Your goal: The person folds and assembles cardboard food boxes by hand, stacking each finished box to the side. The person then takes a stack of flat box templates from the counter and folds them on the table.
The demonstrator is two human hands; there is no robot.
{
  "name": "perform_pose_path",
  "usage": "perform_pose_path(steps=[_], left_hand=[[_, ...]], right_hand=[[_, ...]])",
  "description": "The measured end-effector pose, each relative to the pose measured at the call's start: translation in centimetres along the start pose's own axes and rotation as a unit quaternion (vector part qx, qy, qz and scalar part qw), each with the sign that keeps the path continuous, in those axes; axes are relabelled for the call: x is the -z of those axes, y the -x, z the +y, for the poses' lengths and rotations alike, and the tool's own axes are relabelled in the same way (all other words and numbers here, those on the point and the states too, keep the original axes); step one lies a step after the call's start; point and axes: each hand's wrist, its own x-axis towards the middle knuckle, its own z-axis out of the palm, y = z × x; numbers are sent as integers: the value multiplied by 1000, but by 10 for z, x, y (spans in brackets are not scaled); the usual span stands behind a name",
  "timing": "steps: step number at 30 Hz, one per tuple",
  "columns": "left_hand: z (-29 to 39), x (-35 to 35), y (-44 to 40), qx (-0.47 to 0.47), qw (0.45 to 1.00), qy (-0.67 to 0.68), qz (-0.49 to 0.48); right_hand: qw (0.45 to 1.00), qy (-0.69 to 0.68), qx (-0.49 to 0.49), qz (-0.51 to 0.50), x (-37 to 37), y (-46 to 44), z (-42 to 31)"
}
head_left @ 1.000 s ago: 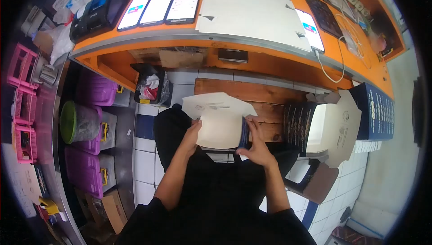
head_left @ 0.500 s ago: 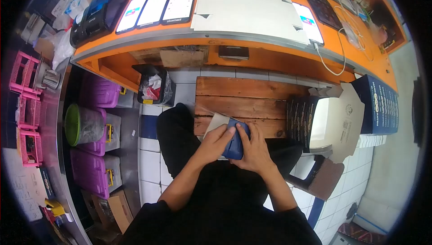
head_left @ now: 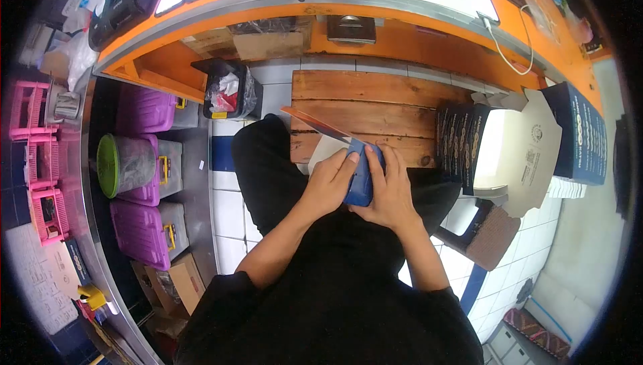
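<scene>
A blue cardboard box, partly folded, is held over my lap between both hands. My left hand grips its left side, the thumb pressed on the blue face. My right hand wraps its right side, with fingers on the upper edge. A thin panel with an orange-toned face sticks out to the upper left, and a pale inner flap shows beside my left hand. The box's underside is hidden by my hands.
A wooden plank bench lies ahead. To the right stand dark blue printed cartons with a large white flap, and another blue box. A lined bin and purple-lidded tubs are left. An orange desk holds phones.
The camera view has tipped downward, so the desk sits higher in the picture. The box has turned in my hands, and its orange-toned panel now sticks up. Both hands keep hold of it.
</scene>
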Motion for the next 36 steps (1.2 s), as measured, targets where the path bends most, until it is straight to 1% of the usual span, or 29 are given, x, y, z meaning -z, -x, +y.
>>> perform_pose_path(steps=[2,9,17,21,23,24,26,27,28,29,30,31,32,33,34,36], left_hand=[[0,-1,3,-21,999,-12,20],[13,-2,9,-1,999,-20,28],[18,-2,13,-8,998,-23,61],[17,0,15,5,998,-26,55],[16,6,14,41,997,65,5],[19,15,12,42,997,66,6],[24,45,6,-120,992,47,-5],[21,61,2,-183,983,-24,-6],[18,73,-2,-245,965,-95,-8],[12,77,-4,-283,955,-84,8],[4,74,-6,-284,955,-86,7],[-3,66,-10,-315,945,-59,71],[-8,56,-12,-343,929,-31,134],[-4,39,-6,-288,938,13,191],[-7,36,-3,-288,938,14,192],[-15,33,0,-233,936,21,262]], right_hand=[[1000,4,2,5,1,0,0],[1000,-6,-1,6,4,3,-1],[1000,-14,6,2,8,1,-3],[1000,-23,8,5,9,1,-3],[999,-31,11,10,10,3,2],[991,-123,-33,30,10,5,10],[950,-291,-102,55,15,9,32],[877,-444,-177,57,18,14,37],[773,-582,-246,58,19,19,39],[772,-583,-245,59,17,22,44],[705,-647,-283,70,12,25,50],[630,-704,-319,79,8,26,52],[629,-705,-318,80,2,27,50],[592,-728,-337,70,-5,27,45],[554,-750,-356,61,-8,27,42],[547,-754,-358,66,-5,28,39]])
